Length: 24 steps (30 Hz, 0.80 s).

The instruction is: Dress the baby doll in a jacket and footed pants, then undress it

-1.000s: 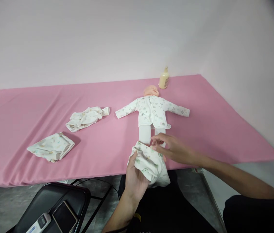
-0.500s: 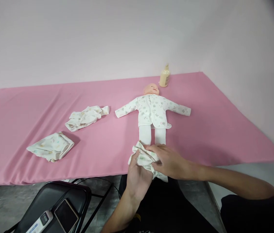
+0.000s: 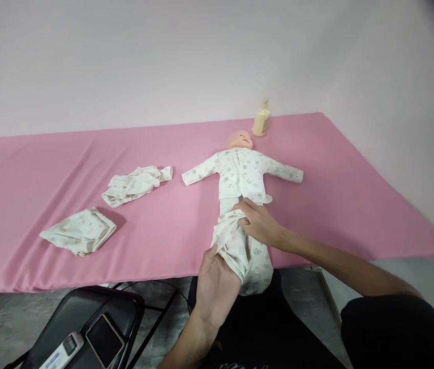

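A baby doll (image 3: 240,140) lies on its back in a white printed jacket (image 3: 241,171), arms spread, its white legs toward me. Printed baby pants (image 3: 236,246) cover the lower part of the doll's leg on the left and drape over the table's front edge. My left hand (image 3: 217,282) grips the pants near their lower end, thumb on top. Higher up, by the jacket's hem, my right hand (image 3: 259,221) pinches the pants' upper edge with fingers curled. The doll's feet are hidden in the cloth.
A pink cloth (image 3: 155,148) covers the table. A pump bottle (image 3: 261,120) stands behind the doll's head. Two crumpled printed garments lie to the left, a nearer one (image 3: 80,231) and a farther one (image 3: 136,185). A black chair (image 3: 132,302) below holds a phone (image 3: 104,341) and a white device (image 3: 62,353).
My right hand has moved up toward the jacket, drawing the pants' edge up the leg. The bunched pants have stretched out. My left hand stays low, still gripping them.
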Tool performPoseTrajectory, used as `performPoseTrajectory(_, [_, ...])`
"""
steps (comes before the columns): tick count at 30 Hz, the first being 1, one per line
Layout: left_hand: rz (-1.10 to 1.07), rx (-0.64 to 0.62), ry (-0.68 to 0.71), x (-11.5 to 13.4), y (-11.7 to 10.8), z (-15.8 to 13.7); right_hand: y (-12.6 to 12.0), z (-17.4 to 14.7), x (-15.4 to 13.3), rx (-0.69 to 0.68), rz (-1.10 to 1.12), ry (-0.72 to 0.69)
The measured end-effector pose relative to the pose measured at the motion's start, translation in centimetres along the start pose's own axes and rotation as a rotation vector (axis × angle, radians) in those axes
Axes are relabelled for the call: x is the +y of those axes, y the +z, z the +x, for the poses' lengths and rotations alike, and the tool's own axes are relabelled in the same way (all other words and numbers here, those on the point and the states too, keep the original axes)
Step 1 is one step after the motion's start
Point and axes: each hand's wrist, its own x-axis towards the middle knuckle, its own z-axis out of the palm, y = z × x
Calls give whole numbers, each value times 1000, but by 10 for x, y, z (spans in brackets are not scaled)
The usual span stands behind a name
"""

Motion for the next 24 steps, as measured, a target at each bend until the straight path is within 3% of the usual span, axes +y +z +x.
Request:
performPoseTrajectory(7, [82,126,-41,0,-22,-22,5,23,-1,23,-449,-19])
performPoseTrajectory(12, [339,89,-48,3,-49,-42,11,30,12,66,-420,102])
performPoseTrajectory(18, [1111,147,337,21,-48,-27,4,0,13,166,20,105])
performPoseTrajectory(21, [1573,35,540,30,-46,-3,-5,-40,11,278,167,213])
performPoseTrajectory(24, [1884,-138,600,34,-52,16,-8,-94,7,301,275,388])
